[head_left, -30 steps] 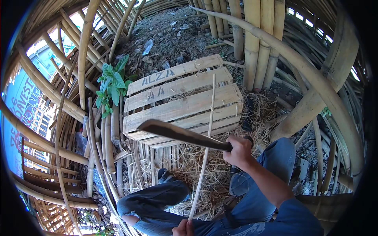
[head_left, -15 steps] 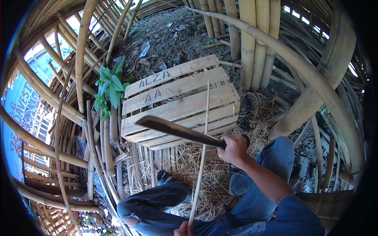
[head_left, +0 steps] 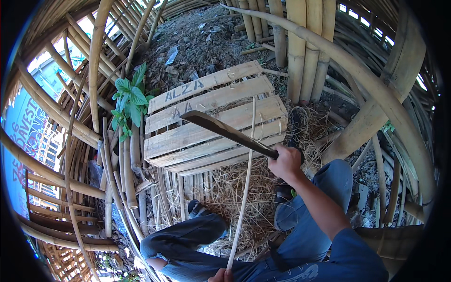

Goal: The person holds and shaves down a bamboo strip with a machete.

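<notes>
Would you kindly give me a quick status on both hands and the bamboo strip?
Right hand gripping machete, blade across strip. Left hand holding thin bamboo strip at lower end. Strip leans over wooden crate. Nothing blocking.

Pretty cramped spot here. My right hand (head_left: 285,162) has open air above the wooden crate (head_left: 211,124), and the machete blade (head_left: 225,131) hangs over the slats with nothing above it. The thin bamboo strip (head_left: 244,188) runs upright just left of that hand, from my left hand (head_left: 221,276) up over the crate. Thick bamboo poles (head_left: 300,47) wall off the right side, a curved bamboo lattice (head_left: 70,141) closes the left. My knees (head_left: 188,235) fill the bottom; straw (head_left: 230,197) lies between them.
</notes>
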Action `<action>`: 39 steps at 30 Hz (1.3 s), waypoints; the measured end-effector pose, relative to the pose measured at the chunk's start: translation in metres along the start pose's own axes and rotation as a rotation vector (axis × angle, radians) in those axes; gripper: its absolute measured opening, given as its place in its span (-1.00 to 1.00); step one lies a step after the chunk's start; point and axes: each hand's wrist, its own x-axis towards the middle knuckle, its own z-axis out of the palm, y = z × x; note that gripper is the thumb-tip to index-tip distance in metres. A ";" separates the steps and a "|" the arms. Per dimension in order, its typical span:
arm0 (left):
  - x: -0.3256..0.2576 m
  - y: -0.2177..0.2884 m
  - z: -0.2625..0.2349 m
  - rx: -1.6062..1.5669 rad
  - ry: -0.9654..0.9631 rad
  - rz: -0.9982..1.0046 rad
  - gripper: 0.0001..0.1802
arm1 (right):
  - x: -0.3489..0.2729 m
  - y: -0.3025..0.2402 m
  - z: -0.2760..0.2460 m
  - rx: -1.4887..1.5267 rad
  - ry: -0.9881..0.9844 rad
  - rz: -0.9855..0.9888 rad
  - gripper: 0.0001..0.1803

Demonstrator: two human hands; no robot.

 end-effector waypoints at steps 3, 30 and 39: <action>0.002 -0.010 0.005 0.055 0.082 0.185 -0.58 | -0.009 -0.003 0.006 0.000 -0.026 -0.024 -0.86; -0.006 -0.057 0.007 0.197 0.095 0.293 -0.70 | 0.004 0.001 -0.008 0.018 0.019 -0.003 -0.89; -0.002 -0.090 0.002 0.271 0.049 0.273 -0.74 | 0.010 0.010 -0.006 -0.061 -0.048 0.127 -0.85</action>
